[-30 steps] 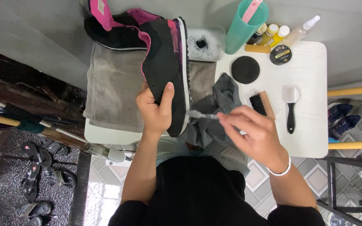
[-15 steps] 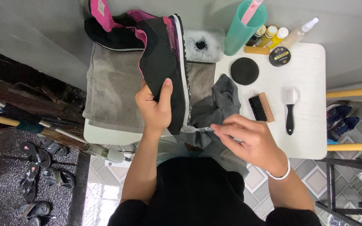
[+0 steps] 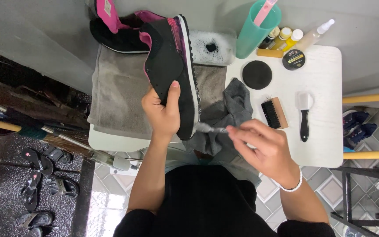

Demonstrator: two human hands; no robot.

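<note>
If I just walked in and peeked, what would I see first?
First you'd see the black and pink shoe, tipped on its side above the grey towel and gripped by the left hand. Right beside it, the right hand pinches a small pale brush against the shoe's white sole edge, over a crumpled grey cloth. Further back, a tall teal cup stands on the white table.

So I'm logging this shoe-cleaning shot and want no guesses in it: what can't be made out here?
Head view only:
- The small tool in the right hand: blurred, its handle hidden by the fingers; its kind is unclear.
- The held black shoe: its heel hidden by the left hand.
- The second shoe: cut off by the top edge.
- Labels on the bottles: too small.
- The dark lump in the foamy basin: unidentifiable.
</note>
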